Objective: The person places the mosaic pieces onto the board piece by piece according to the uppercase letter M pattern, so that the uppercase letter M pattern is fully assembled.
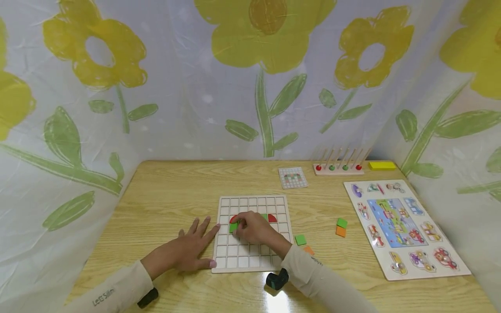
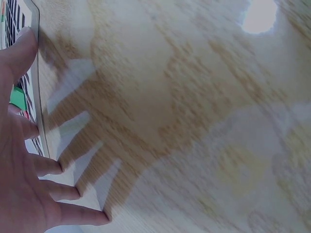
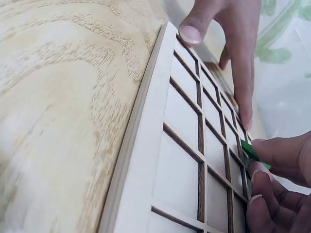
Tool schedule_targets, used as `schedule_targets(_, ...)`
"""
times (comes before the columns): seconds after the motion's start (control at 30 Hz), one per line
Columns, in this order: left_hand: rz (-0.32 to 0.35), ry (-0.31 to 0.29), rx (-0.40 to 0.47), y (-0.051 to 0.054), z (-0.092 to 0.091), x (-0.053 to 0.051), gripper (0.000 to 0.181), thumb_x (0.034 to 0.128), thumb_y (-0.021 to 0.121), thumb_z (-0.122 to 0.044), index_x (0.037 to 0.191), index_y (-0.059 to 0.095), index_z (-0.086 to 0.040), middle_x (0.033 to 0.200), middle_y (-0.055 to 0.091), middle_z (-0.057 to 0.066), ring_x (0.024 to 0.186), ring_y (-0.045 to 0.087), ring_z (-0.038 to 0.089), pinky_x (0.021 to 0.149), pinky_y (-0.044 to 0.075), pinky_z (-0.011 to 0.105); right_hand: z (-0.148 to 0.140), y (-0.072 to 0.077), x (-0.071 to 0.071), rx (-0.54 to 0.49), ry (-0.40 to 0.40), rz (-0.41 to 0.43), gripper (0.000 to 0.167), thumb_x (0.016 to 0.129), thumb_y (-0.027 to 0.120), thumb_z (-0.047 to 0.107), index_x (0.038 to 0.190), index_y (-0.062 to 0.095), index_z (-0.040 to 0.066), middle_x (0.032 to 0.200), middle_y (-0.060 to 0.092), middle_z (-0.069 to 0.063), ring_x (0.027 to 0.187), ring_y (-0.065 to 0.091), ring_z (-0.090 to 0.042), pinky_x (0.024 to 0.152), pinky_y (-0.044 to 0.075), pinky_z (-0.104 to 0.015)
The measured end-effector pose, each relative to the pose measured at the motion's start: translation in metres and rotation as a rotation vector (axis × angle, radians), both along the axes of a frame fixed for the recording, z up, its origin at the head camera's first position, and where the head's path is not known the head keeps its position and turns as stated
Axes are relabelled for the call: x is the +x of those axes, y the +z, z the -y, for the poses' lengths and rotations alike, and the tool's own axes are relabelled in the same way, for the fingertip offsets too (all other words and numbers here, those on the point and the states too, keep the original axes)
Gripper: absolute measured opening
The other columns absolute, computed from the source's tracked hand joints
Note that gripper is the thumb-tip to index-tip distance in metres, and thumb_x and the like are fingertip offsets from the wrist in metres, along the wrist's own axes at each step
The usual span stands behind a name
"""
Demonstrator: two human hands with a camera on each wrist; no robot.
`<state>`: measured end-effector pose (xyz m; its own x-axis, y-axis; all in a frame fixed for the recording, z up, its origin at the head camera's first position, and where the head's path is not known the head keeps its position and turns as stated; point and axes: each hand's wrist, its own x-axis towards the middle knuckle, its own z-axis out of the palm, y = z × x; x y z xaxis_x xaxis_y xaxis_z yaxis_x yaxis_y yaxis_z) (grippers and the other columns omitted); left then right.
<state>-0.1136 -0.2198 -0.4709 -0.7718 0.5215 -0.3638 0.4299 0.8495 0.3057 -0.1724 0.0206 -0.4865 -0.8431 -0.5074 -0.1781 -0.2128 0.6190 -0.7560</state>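
Pinching green tile in right hand, spreading left hand against grid board; apparently part-filled, lacking loose tiles at right.

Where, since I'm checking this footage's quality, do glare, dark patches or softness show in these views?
Head view: a white glare spot on the table, low in frame; left wrist view: another at upper right, plus finger-shaped dark patches beside the left hand, shadow or reflection, I can't tell; right wrist view: no hard white spot, but the curtain behind looks soft.
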Motion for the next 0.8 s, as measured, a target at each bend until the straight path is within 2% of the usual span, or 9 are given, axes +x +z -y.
schedule_targets(0.23,-0.002,-0.001,0.001,0.0004,-0.0001,0.0003,0.099,0.0913,0.054,-0.070,0.162,0.016,-0.012,0.166,0.006,0.028,0.147,0.011,0.060,0.098,0.028,0.083,0.0017,0.0002,0.0007,0.021,-0.009,-0.011,0.022,0.091,0.071,0.012,0.113,0.074,0.014,0.073,0.062,0.007,0.062,0.050,-0.008,0.058,0.041,-0.023)
schedule_targets(0.53,0.003,-0.002,-0.002,-0.0017,0.0009,0.0003,0.099,0.0915,0.052,-0.071,0.162,0.015,-0.013,0.166,0.005,0.027,0.148,0.009,0.059,0.099,0.026,0.083,0.0032,0.0009,0.0027,0.033,-0.017,0.018,0.025,0.091,0.071,0.010,0.115,0.074,0.015,0.074,0.063,0.008,0.061,0.051,-0.006,0.058,0.042,-0.022)
schedule_targets(0.8,0.000,-0.002,0.010,-0.0012,0.0011,0.0004,0.098,0.0920,0.053,-0.070,0.162,0.016,-0.012,0.166,0.005,0.027,0.148,0.009,0.059,0.098,0.027,0.083,0.0032,0.0031,0.0026,0.041,-0.014,-0.005,0.026,0.091,0.068,0.007,0.115,0.074,0.015,0.073,0.062,0.008,0.060,0.050,-0.007,0.057,0.040,-0.022)
